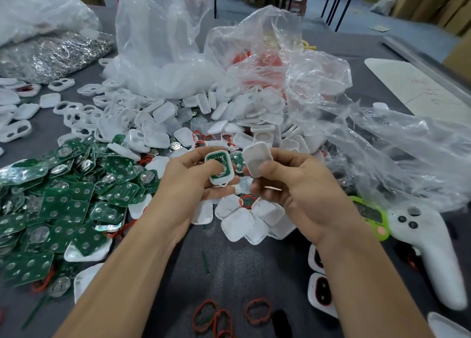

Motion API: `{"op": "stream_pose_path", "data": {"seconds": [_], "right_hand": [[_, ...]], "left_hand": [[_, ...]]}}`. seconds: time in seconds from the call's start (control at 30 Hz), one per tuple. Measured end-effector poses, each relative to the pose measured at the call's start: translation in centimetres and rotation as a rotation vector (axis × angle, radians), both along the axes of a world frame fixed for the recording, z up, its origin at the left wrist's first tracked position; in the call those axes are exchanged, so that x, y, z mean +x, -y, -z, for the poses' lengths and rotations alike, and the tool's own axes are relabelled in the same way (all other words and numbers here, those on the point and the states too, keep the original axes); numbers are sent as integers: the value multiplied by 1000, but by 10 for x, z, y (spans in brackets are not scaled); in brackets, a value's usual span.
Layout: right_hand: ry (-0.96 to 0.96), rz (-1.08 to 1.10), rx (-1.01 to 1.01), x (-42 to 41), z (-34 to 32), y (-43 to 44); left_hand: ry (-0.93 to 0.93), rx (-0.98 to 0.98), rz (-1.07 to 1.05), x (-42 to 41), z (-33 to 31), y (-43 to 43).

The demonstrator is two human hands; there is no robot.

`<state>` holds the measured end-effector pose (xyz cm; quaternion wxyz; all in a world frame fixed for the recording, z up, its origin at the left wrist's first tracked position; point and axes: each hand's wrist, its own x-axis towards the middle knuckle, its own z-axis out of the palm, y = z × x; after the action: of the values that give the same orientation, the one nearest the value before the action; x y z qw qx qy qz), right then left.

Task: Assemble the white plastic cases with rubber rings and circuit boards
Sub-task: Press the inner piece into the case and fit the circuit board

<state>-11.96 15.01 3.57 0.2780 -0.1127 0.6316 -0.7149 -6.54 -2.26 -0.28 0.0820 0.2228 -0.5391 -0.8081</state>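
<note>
Two bare hands (190,184) (303,187), two bare forearms (132,274)

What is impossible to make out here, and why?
Head view:
- Any ring in case half, left hand: thumb covers it.
- Far side of cover, right hand: turned away.
- Red parts in bag: film blurs them.
- Red rings: cut by bottom edge.

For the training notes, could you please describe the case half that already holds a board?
From the heap of green circuit boards on the left, look right to the left hand. Its white case half, unlike the plain cover in the right hand, has a green board inside.
</note>
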Motion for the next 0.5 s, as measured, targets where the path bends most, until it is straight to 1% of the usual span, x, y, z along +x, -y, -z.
{"op": "stream_pose_path", "data": {"seconds": [0.1,0.2,0.3,0.4,0.5], "right_hand": [[150,-11,-131,0,0,2],[203,35,-201,-2,3,3],[195,-1,-257,-3,4,2],[130,-67,-268,-3,6,0],[122,-86,-283,-4,8,-1]], "left_hand": [[-1,-10,3,0,0,0],[-9,-11,9,0,-1,-1],[-20,-10,17,1,-1,-1],[-20,-18,17,1,-2,-1],[-18,-7,17,2,-3,-1]]}}
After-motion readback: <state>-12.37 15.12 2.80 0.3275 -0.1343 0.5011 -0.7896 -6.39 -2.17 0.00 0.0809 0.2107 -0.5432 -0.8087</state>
